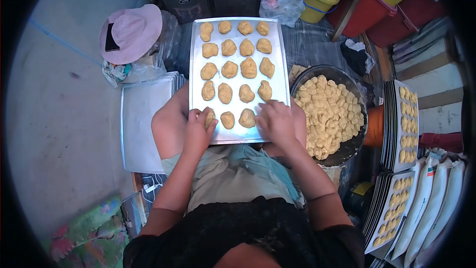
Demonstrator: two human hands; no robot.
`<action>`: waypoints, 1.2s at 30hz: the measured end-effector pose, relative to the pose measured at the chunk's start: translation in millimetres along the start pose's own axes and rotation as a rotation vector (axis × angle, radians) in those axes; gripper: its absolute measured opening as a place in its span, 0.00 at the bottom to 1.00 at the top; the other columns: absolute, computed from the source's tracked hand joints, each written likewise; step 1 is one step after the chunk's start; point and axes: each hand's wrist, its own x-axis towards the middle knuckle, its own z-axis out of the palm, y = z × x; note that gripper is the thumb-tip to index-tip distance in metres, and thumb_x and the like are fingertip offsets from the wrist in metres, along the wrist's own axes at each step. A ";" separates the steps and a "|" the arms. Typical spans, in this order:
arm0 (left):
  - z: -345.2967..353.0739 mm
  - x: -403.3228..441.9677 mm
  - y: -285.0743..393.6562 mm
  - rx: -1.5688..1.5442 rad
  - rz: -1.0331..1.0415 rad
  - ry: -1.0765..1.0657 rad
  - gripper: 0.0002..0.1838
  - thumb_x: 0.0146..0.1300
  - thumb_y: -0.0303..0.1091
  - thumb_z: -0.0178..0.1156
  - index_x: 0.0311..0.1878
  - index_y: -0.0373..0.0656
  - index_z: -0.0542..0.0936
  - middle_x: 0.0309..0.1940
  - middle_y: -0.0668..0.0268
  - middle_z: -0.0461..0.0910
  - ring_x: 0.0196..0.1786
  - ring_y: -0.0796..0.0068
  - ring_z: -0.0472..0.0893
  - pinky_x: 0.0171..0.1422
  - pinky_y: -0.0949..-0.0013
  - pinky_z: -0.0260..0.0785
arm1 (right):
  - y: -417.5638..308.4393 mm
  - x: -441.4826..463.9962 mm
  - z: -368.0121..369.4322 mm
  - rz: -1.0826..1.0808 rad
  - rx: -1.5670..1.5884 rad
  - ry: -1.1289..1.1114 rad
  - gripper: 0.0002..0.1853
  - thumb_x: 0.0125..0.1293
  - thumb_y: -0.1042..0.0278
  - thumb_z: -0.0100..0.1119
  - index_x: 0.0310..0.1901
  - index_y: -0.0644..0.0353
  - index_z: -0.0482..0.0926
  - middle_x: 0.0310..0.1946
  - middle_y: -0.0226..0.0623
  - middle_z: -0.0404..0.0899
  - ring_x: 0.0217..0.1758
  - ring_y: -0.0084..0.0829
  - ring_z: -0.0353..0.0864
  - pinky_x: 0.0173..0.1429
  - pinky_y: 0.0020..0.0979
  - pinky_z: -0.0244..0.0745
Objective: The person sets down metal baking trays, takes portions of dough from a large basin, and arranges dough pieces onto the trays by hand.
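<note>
- Tray [278, 44] lies across the person's lap [168, 124], bearing dough pieces [249, 68] in rows.
- Left hand [197, 126]: grip clamped on the near-left corner piece [210, 118], thumb and fingers either side.
- Right hand [278, 123]: blurred, at the tray's near-right corner; cannot tell whether its grip is apart or together.
- Tub [351, 151] of dough [332, 114] just beside the right leg.
- Stacked trays [144, 129] on the left.

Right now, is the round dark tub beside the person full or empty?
Largely full: dough pieces are heaped across the tub, though some of its dark inner wall shows at the lower right.
</note>
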 end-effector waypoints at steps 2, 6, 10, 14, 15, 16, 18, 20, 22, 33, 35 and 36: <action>1.2 -0.7 -0.2 0.103 0.121 0.107 0.24 0.63 0.38 0.65 0.61 0.41 0.78 0.53 0.53 0.75 0.56 0.49 0.75 0.57 0.50 0.71 | 15.6 -4.6 -1.0 0.046 0.100 -0.059 0.18 0.56 0.64 0.68 0.48 0.57 0.81 0.45 0.42 0.78 0.49 0.43 0.77 0.54 0.41 0.71; 6.7 5.9 4.5 0.202 0.308 0.096 0.23 0.64 0.39 0.63 0.61 0.44 0.79 0.55 0.57 0.76 0.62 0.50 0.69 0.60 0.47 0.66 | 22.0 -0.2 -15.3 0.123 0.158 -0.180 0.16 0.56 0.66 0.67 0.46 0.60 0.81 0.44 0.46 0.78 0.48 0.49 0.79 0.54 0.42 0.75; 18.3 35.2 39.9 0.191 0.364 0.062 0.19 0.63 0.38 0.62 0.57 0.43 0.80 0.49 0.59 0.79 0.55 0.53 0.77 0.53 0.51 0.72 | 15.5 31.7 -17.6 0.255 0.085 -0.080 0.19 0.58 0.64 0.67 0.51 0.62 0.81 0.48 0.49 0.78 0.52 0.49 0.79 0.56 0.41 0.75; 42.5 62.8 75.1 0.173 0.271 -0.101 0.17 0.61 0.34 0.62 0.52 0.40 0.78 0.43 0.56 0.80 0.42 0.54 0.84 0.42 0.55 0.77 | 40.2 53.7 13.5 0.178 0.115 -0.046 0.23 0.59 0.64 0.66 0.55 0.62 0.80 0.49 0.50 0.78 0.53 0.51 0.79 0.58 0.43 0.75; 53.1 68.1 74.8 0.211 0.269 -0.109 0.16 0.61 0.33 0.62 0.51 0.39 0.78 0.42 0.55 0.80 0.39 0.55 0.84 0.40 0.56 0.78 | 46.7 55.1 18.8 0.176 0.113 -0.095 0.24 0.58 0.65 0.65 0.57 0.62 0.79 0.48 0.50 0.78 0.53 0.51 0.79 0.58 0.43 0.75; 64.7 72.4 71.5 0.224 0.259 -0.130 0.18 0.61 0.34 0.62 0.53 0.39 0.77 0.42 0.54 0.80 0.40 0.53 0.84 0.41 0.55 0.78 | 46.2 57.1 18.8 0.206 0.106 -0.101 0.24 0.58 0.65 0.65 0.58 0.62 0.79 0.48 0.50 0.79 0.52 0.51 0.79 0.58 0.43 0.75; 80.6 82.1 65.1 0.251 0.237 -0.170 0.21 0.62 0.36 0.62 0.57 0.39 0.76 0.43 0.54 0.80 0.41 0.50 0.83 0.43 0.53 0.77 | 42.2 56.9 19.6 0.263 0.094 -0.114 0.25 0.57 0.66 0.64 0.58 0.62 0.79 0.48 0.50 0.79 0.52 0.51 0.79 0.57 0.43 0.75; 86.3 81.4 58.4 0.183 0.275 -0.129 0.20 0.62 0.35 0.62 0.56 0.39 0.77 0.42 0.55 0.80 0.41 0.51 0.83 0.43 0.53 0.77 | 43.4 55.8 23.6 0.283 0.065 -0.103 0.25 0.57 0.65 0.64 0.57 0.62 0.79 0.48 0.49 0.79 0.52 0.50 0.80 0.57 0.43 0.76; 75.0 78.4 63.3 0.148 0.321 -0.106 0.21 0.62 0.35 0.62 0.57 0.40 0.77 0.43 0.55 0.79 0.41 0.52 0.82 0.43 0.54 0.77 | 43.0 55.2 23.6 0.294 0.060 -0.103 0.24 0.58 0.65 0.64 0.58 0.61 0.79 0.48 0.49 0.79 0.52 0.50 0.80 0.57 0.43 0.76; 4.9 96.4 -13.5 -0.051 0.122 0.317 0.19 0.62 0.27 0.61 0.57 0.39 0.79 0.52 0.52 0.75 0.54 0.47 0.75 0.59 0.52 0.70 | 5.9 102.1 35.8 -0.061 -0.013 0.031 0.14 0.55 0.65 0.68 0.45 0.54 0.84 0.41 0.33 0.79 0.52 0.38 0.75 0.54 0.41 0.65; 5.4 115.4 -18.5 -0.153 0.144 0.312 0.23 0.60 0.29 0.64 0.60 0.39 0.77 0.51 0.50 0.76 0.56 0.47 0.76 0.61 0.53 0.70 | -6.8 124.2 51.7 -0.119 -0.103 -0.002 0.15 0.55 0.66 0.68 0.46 0.52 0.84 0.42 0.32 0.79 0.53 0.36 0.75 0.56 0.41 0.64; 6.3 127.8 -19.9 -0.146 0.120 0.272 0.24 0.60 0.30 0.64 0.60 0.39 0.77 0.51 0.49 0.77 0.55 0.47 0.76 0.61 0.53 0.70 | -12.9 135.1 58.4 -0.148 -0.151 -0.014 0.15 0.54 0.66 0.68 0.46 0.51 0.84 0.42 0.31 0.79 0.53 0.35 0.75 0.57 0.40 0.63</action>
